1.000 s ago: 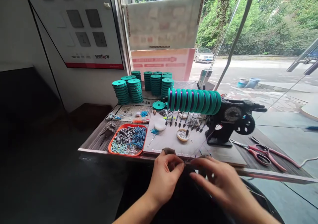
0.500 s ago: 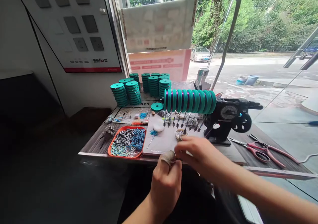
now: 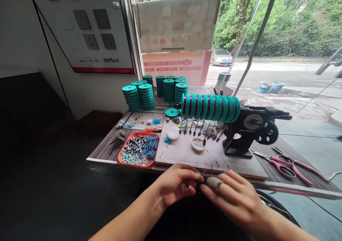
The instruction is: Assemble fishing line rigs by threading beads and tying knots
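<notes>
This looks like a small street-side workshop. An orange tray [image 3: 120, 157] of small parts sits by the tabletop's [image 3: 103, 152] front-left edge, a geared machine [image 3: 252, 121] toward its right; a road [image 3: 267, 68] shows outside.

A wood-grain table [image 3: 107, 147] with a pale edge carries an orange-red tray [image 3: 138, 165] at eight o'clock, a printed sheet [image 3: 137, 118] at ten, a pale board [image 3: 176, 157] across the middle toward six and pink-handled scissors [image 3: 276, 165] at four o'clock

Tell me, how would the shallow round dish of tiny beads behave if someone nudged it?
The shallow round dish would probably slide rather than tip, since it looks low and sits flat on the pale board. The tiny beads might spill, as they look loose and the dish is uncovered.
</notes>
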The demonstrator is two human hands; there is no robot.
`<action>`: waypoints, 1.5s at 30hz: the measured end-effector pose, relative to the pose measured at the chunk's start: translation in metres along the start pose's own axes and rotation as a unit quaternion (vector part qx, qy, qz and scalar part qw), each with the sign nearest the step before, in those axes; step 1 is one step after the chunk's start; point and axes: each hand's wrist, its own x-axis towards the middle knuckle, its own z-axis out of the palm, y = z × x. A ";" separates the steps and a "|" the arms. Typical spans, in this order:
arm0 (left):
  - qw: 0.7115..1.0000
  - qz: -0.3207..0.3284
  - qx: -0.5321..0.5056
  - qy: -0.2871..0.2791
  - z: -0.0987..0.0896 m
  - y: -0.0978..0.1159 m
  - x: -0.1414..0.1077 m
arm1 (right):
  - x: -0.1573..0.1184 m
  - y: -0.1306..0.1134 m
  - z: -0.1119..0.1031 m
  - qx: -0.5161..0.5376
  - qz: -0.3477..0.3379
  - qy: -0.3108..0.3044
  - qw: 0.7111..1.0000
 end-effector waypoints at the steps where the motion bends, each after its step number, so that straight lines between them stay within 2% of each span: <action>1: 1.000 -0.011 -0.012 -0.008 0.000 0.000 0.001 | -0.005 -0.003 0.004 -0.008 -0.021 -0.008 1.000; 5: 0.999 -0.021 -0.030 -0.016 0.002 -0.003 0.001 | -0.007 -0.007 0.017 -0.027 -0.013 0.020 0.999; 8: 1.000 -0.002 -0.003 -0.006 0.003 -0.007 0.001 | -0.007 -0.010 0.020 0.001 0.043 0.035 0.998; 11: 0.996 0.057 0.062 0.015 0.004 -0.011 0.001 | -0.014 -0.022 0.022 0.035 0.116 0.040 0.992; 14: 0.974 0.151 0.159 0.049 0.004 -0.014 -0.001 | -0.016 -0.037 0.019 0.078 0.118 0.020 0.990; 15: 0.952 0.201 0.222 0.066 0.003 -0.015 -0.003 | -0.013 -0.039 0.017 0.114 0.123 0.004 0.986; 16: 0.917 0.255 0.296 0.085 0.003 -0.017 -0.004 | -0.007 -0.038 0.013 0.167 0.143 -0.011 0.975; 17: 0.869 0.310 0.370 0.107 0.002 -0.019 -0.005 | 0.000 -0.034 0.009 0.233 0.177 -0.025 0.956; 19: 0.761 0.405 0.483 0.152 -0.002 -0.026 -0.005 | 0.021 -0.018 0.003 0.372 0.271 -0.049 0.887; 21: 0.682 0.470 0.522 0.204 -0.007 -0.034 -0.002 | 0.046 0.005 0.003 0.459 0.364 -0.074 0.807; 22: 0.647 0.495 0.533 0.229 -0.010 -0.038 0.000 | 0.058 0.016 0.006 0.477 0.394 -0.099 0.779; 24: 0.595 0.520 0.562 0.246 -0.014 -0.043 0.003 | 0.081 0.034 0.015 0.484 0.414 -0.128 0.760; 26: 0.570 0.527 0.590 0.221 -0.014 -0.043 0.003 | 0.097 0.043 0.024 0.484 0.405 -0.146 0.762; 28: 0.574 0.526 0.595 0.200 -0.011 -0.039 0.001 | 0.101 0.043 0.024 0.474 0.390 -0.147 0.776; 30: 0.617 0.503 0.568 0.206 -0.006 -0.032 -0.002 | 0.091 0.037 0.013 0.442 0.389 -0.108 0.801; 33: 0.694 0.461 0.510 0.217 0.000 -0.025 -0.006 | 0.053 0.024 -0.010 0.303 0.387 -0.001 0.871; 35: 0.730 0.438 0.481 0.208 0.002 -0.024 -0.007 | 0.025 0.011 -0.017 0.224 0.358 -0.009 0.906; 37: 0.753 0.415 0.467 0.205 0.004 -0.025 -0.007 | 0.007 -0.002 -0.014 0.191 0.339 -0.029 0.921; 39: 0.752 0.408 0.473 0.209 0.004 -0.027 -0.007 | 0.002 -0.011 -0.002 0.171 0.339 -0.037 0.924; 43: 0.714 0.438 0.506 0.205 0.005 -0.028 -0.009 | 0.012 -0.015 0.017 0.110 0.332 -0.038 0.936; 45: 0.722 0.430 0.500 0.209 0.006 -0.026 -0.009 | 0.013 -0.016 0.019 0.101 0.321 -0.035 0.941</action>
